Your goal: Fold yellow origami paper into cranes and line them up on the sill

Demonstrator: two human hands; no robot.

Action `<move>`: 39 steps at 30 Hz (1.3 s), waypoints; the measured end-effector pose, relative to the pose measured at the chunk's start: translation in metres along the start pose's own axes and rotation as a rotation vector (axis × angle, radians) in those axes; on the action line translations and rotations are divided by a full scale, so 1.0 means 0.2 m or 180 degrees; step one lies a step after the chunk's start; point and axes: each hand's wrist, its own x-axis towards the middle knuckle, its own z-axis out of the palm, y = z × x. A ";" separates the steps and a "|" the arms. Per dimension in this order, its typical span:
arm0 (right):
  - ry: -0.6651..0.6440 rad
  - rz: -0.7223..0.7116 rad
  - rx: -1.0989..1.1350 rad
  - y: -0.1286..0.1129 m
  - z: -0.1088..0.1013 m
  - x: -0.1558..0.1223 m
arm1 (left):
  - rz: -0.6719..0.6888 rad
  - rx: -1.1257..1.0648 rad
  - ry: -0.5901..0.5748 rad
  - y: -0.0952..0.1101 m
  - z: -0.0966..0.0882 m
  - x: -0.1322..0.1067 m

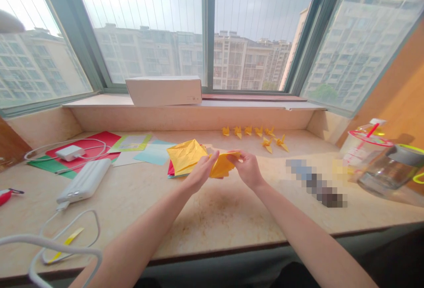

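Observation:
Between my hands is a sheet of yellow origami paper [221, 167], held just above the stone ledge. My left hand [201, 172] grips its left side, thumb on top. At the paper's upper right corner, the fingers of my right hand [247, 168] pinch the edge. Just left of it lies a creased yellow sheet [186, 155] on a small stack of coloured paper [171, 169], red and blue edges showing. Beyond my right hand stand several folded yellow paper cranes [248, 130] in a row, with two more cranes [281, 142] nearer.
On the left lie a white power bank [85, 181], a charger [70, 152], looping white cables [66, 249] and coloured sheets [155, 152]. To the right stand a plastic cup [362, 149] with a red straw and a glass jar [387, 171]. A white box [164, 92] rests on the windowsill.

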 end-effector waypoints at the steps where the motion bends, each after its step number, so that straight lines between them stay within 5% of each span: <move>1: -0.0037 -0.0028 -0.0021 -0.01 0.00 0.00 | -0.0043 -0.0004 -0.0016 0.00 0.00 0.00; 22: -0.0183 0.0393 0.0991 -0.04 -0.01 0.01 | 0.0261 0.0182 0.0210 -0.03 -0.01 0.02; 32: 0.0034 0.0330 0.0527 -0.06 -0.02 0.03 | 0.0197 0.0198 -0.0117 -0.01 0.00 0.01; 39: -0.1100 0.0306 0.1019 -0.12 -0.03 0.00 | 0.0091 -0.0519 0.0017 0.02 -0.01 -0.01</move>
